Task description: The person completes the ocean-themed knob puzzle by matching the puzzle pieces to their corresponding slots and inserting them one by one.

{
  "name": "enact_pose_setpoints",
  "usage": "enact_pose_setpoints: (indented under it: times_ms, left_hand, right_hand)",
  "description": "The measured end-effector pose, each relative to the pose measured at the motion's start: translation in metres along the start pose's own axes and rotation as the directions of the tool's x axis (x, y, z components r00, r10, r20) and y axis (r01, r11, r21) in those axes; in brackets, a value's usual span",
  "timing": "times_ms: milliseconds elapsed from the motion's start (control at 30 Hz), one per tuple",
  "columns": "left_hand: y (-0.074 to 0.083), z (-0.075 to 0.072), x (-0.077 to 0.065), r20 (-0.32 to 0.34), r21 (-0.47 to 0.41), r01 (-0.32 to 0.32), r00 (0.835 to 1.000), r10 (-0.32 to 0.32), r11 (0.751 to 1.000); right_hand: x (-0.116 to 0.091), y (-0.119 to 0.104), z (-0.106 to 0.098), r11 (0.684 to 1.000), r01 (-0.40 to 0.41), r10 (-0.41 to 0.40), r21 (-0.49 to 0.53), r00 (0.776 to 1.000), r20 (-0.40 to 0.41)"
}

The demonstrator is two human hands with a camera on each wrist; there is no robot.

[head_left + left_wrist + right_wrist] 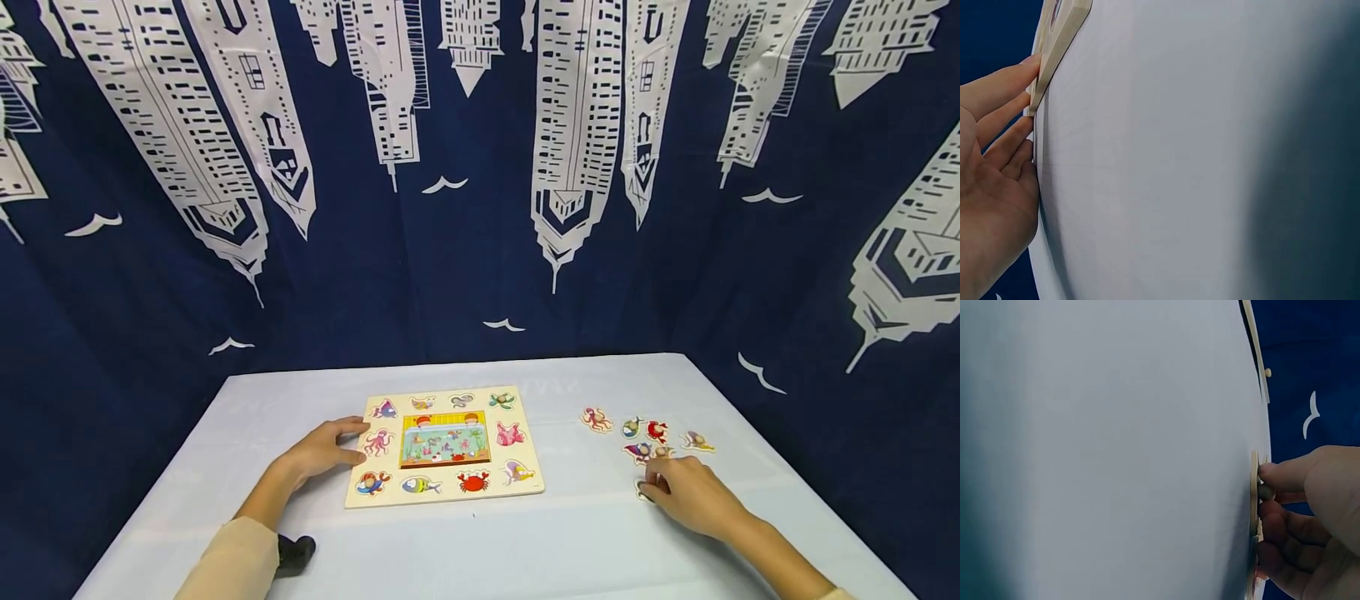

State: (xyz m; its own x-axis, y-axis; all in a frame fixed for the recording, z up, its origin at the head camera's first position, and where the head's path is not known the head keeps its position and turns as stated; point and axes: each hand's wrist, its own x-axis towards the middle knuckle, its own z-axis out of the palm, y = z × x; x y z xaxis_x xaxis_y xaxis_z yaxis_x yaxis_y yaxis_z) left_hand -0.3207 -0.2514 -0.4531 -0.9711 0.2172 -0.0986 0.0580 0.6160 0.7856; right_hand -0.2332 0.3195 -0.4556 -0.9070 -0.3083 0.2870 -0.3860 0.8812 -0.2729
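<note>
A wooden peg puzzle board (450,500) with sea-animal pictures around a fish-tank scene lies left of centre. My left hand (324,450) touches its left edge, thumb and fingers apart; in the left wrist view the fingertips meet the board's corner (1060,53). At the right, my right hand (693,496) pinches the round knob (1266,491) of a small puzzle piece (1254,494) between thumb and fingers. That piece is mostly hidden by the hand in the head view, so I cannot tell which animal it shows.
Several loose knobbed pieces lie beyond the right hand: an octopus (596,419), a green-striped fish (632,427), a red crab (657,431), a purple fish (639,452) and a yellow one (697,442). A black object (295,554) is beside the left sleeve. A dark blue curtain (465,283) hangs behind the white table (525,550).
</note>
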Motion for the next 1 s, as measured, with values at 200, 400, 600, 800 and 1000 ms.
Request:
enact_pose_setpoints:
  times_ms: [200,400,600,800,1000]
  left_hand:
    - [-0.001,0.0,0.002,-0.001,0.0,-0.01,1.0,0.01,1.0]
    - [-0.002,0.002,0.001,0.007,-0.002,-0.012,1.0,0.012,1.0]
    - [0.001,0.001,0.001,0.004,0.007,-0.011,1.0,0.011,1.0]
    - [0.002,0.001,0.0,0.002,0.007,0.008,1.0,-0.008,1.0]
    - [0.001,-0.001,0.0,0.008,0.007,0.002,1.0,-0.002,1.0]
  right_hand:
    - [0.003,-0.003,-0.002,1.0,-0.014,0.014,0.016,1.0,-0.016]
    - [0.009,-0.008,0.001,1.0,-0.017,0.016,-0.006,0.997,-0.075]
    - [0.03,-0.019,0.001,0.999,0.038,-0.042,-0.027,0.988,-0.147]
    - [0.058,-0.037,0.001,0.995,0.089,-0.094,-0.039,0.98,-0.175]
    - [0.083,-0.061,0.007,0.991,0.133,-0.136,-0.027,0.977,-0.167]
